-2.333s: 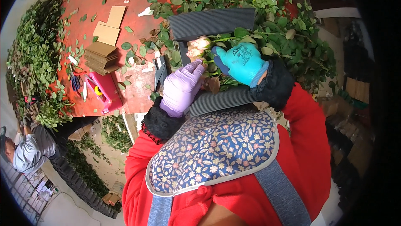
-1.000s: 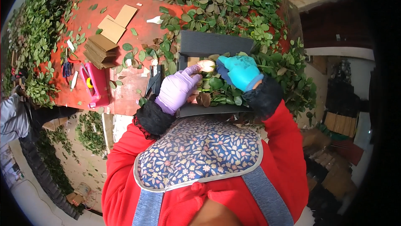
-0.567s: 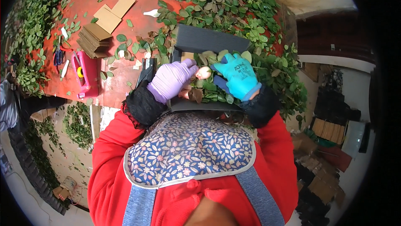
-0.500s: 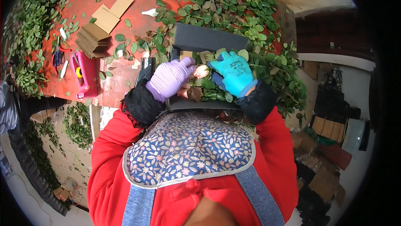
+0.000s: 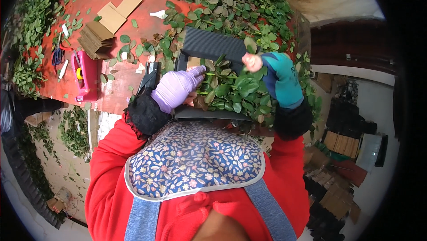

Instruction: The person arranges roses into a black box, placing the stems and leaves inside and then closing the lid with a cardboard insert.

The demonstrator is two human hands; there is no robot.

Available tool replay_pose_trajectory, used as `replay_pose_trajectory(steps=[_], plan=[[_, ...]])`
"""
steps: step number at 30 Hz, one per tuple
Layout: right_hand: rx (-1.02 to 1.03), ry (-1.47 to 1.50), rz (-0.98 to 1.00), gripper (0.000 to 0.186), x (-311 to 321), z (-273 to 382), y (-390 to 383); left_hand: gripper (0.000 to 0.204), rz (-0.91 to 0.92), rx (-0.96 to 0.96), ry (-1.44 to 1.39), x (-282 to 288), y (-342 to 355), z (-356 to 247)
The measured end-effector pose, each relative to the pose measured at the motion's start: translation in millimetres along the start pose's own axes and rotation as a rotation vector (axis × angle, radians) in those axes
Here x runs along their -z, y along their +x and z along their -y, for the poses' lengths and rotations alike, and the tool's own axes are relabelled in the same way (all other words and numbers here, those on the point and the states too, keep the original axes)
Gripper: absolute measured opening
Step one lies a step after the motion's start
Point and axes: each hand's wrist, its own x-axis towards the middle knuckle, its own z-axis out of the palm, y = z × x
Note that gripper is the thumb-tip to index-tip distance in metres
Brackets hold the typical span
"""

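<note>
An open black ribbed box (image 5: 213, 43) lies on the red table in front of me, holding leafy rose stems (image 5: 229, 92). My left hand (image 5: 179, 88), in a lilac glove, rests over the box's left side, its fingers stretched out across the stem ends. Some pinkish petals show beneath it, mostly hidden. Above the box's right side, my right hand (image 5: 283, 80), in a teal and dark blue glove, is closed around a rose (image 5: 252, 62) with a pale pink bloom. Its stem is largely hidden by the glove.
Heaped leafy stems (image 5: 231, 5) cover the table's back and right. At left lie a pink tape dispenser (image 5: 85, 81), scissors (image 5: 58, 56), a stack of cardboard pieces (image 5: 95, 40) and loose leaves. Flattened cartons (image 5: 336, 196) are piled on the floor at right.
My right hand has moved right and turned, carrying the rose away from my left hand. My left hand has shifted slightly and straightened its fingers. More leaves in the box are exposed.
</note>
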Motion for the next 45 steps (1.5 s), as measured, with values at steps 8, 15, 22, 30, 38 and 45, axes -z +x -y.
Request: replay_pose_trajectory(steps=[8,15,22,30,38,45], plan=[[0.162,-0.655,0.149,0.04,-78,14,36,0.03,-0.214,-0.245,0.51,-19,-2,21],[0.108,-0.802,0.118,0.031,-119,-2,37,0.033,-0.226,-0.186,0.551,-19,-5,13],[0.106,-0.754,0.14,0.033,-130,-14,35,0.041,-0.163,-0.187,0.63,-17,-14,11],[0.204,-0.812,0.117,0.033,-136,-30,24,0.039,-0.276,-0.422,0.185,6,-6,16],[0.161,-0.521,-0.028,0.017,-119,-8,19,0.031,-0.309,-0.328,0.322,1,5,15],[-0.054,-0.406,0.203,0.038,-127,-21,21,0.032,-0.253,-0.315,0.226,2,11,13]])
